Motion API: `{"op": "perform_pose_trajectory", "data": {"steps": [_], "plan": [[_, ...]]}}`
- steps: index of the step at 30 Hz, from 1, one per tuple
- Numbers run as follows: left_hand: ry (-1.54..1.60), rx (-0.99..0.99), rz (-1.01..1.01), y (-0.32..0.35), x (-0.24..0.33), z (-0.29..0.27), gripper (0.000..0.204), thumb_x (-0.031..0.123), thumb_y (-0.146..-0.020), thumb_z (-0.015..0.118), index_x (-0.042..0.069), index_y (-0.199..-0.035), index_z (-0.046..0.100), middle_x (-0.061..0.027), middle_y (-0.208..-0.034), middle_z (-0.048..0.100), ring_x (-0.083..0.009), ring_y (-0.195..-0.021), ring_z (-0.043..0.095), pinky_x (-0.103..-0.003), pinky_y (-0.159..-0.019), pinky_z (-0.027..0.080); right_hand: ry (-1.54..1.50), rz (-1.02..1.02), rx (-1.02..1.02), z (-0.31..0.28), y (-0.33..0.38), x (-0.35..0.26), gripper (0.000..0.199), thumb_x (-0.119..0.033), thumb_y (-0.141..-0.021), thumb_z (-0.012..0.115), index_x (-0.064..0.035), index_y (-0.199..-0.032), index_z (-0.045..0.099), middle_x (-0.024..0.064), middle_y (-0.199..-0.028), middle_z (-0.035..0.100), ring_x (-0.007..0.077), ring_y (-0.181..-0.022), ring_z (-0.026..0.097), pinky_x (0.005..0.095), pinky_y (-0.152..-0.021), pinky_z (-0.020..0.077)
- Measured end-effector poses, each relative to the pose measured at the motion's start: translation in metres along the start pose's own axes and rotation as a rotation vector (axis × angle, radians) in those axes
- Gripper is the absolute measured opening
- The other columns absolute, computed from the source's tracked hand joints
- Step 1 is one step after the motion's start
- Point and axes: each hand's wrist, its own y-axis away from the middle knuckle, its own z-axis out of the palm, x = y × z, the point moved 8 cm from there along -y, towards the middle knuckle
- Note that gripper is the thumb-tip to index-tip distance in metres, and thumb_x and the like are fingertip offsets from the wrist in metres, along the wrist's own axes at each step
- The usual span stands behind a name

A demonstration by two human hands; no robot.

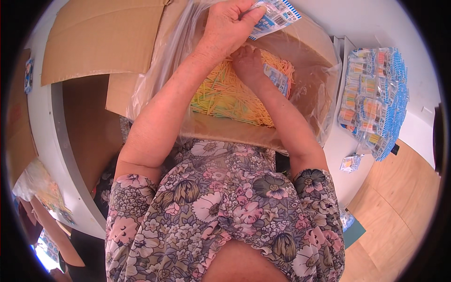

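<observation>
Floral cloth, soft and busy with pinks and greys, fills the lower edge nearest us, and from it our bare forearms rise into a cardboard box (291, 35) lined with a clear, crinkled plastic bag (155, 70). Our left hand (228, 23) is closed in a pinch on a small flat packet (277, 14), glossy film printed in blue and white, held up near the box's far edge. Our right hand (249, 63) is down on the heap of thin sticks (230, 96), yellow with some orange and green, straight and fine as splints; a second small packet (278, 79) lies against it, and we cannot tell whether the fingers close on sticks or only rest there. We judge the work well under way yet far from done: at the right edge of the white worktop (418, 127) a stack of filled packets (376, 98) sits in overlapping rows, one stray packet (351, 163) lies just below it, while the heap in the box remains deep. A loose cardboard flap (103, 37) leans at the left.
</observation>
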Motion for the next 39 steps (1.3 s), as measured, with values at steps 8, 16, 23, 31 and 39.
{"op": "perform_pose_trajectory", "data": {"steps": [8, 16, 23, 31, 39], "plan": [[-0.094, 0.102, 0.007, -0.001, 0.000, -0.006, 0.021, 0.014, -0.089, 0.059, -0.001, -0.102, 0.066, 0.0008, -0.087, 0.066, -0.0020, -0.075, 0.056, -0.018, -0.068, 0.046, -0.209, -0.085, 0.091, -0.038, 0.013, 0.011, 0.025, -0.018, -0.084, 0.051, -0.0071, -0.105, 0.058, 0.0123, -0.099, 0.061, 0.0270, -0.096, 0.054, 0.0444, -0.082, 0.0377], [-0.119, 0.107, 0.001, -0.002, 0.001, -0.013, 0.020, 0.015, -0.090, 0.059, -0.001, -0.100, 0.066, 0.0020, -0.084, 0.065, -0.0017, -0.074, 0.055, -0.019, -0.068, 0.045, -2.012, 0.485, -0.265, 0.000, 0.035, 0.042, 0.020, -0.020, -0.090, 0.045, -0.0016, -0.094, 0.053, 0.0093, -0.072, 0.057, 0.0194, -0.063, 0.057, 0.0323, -0.056, 0.0467], [-0.125, 0.120, -0.008, -0.002, 0.002, -0.014, 0.019, 0.015, -0.090, 0.059, 0.000, -0.098, 0.067, 0.0025, -0.082, 0.064, -0.0008, -0.072, 0.054, -0.018, -0.066, 0.045, -1.849, 0.690, -0.169, -0.013, 0.009, 0.066, 0.026, -0.021, -0.087, 0.056, 0.0037, -0.094, 0.057, 0.0127, -0.081, 0.061, 0.0240, -0.070, 0.061, 0.0351, -0.062, 0.0488], [-0.109, 0.114, 0.001, -0.003, -0.003, -0.017, 0.019, 0.015, -0.089, 0.060, 0.000, -0.098, 0.067, 0.0022, -0.083, 0.065, -0.0012, -0.072, 0.054, -0.018, -0.067, 0.045, -0.580, 0.179, -0.206, -0.003, 0.010, 0.027, 0.032, -0.032, -0.081, 0.062, -0.0031, -0.093, 0.059, 0.0207, -0.085, 0.063, 0.0344, -0.079, 0.062, 0.0443, -0.070, 0.0486], [-0.072, 0.100, -0.036, -0.003, -0.004, -0.012, 0.021, 0.015, -0.089, 0.060, -0.001, -0.101, 0.066, 0.0012, -0.085, 0.066, -0.0022, -0.075, 0.055, -0.019, -0.069, 0.046, -0.738, 0.122, -0.062, -0.016, 0.013, 0.040, 0.028, -0.026, -0.085, 0.057, -0.0029, -0.100, 0.054, 0.0193, -0.086, 0.064, 0.0318, -0.080, 0.064, 0.0423, -0.066, 0.0495]]}}
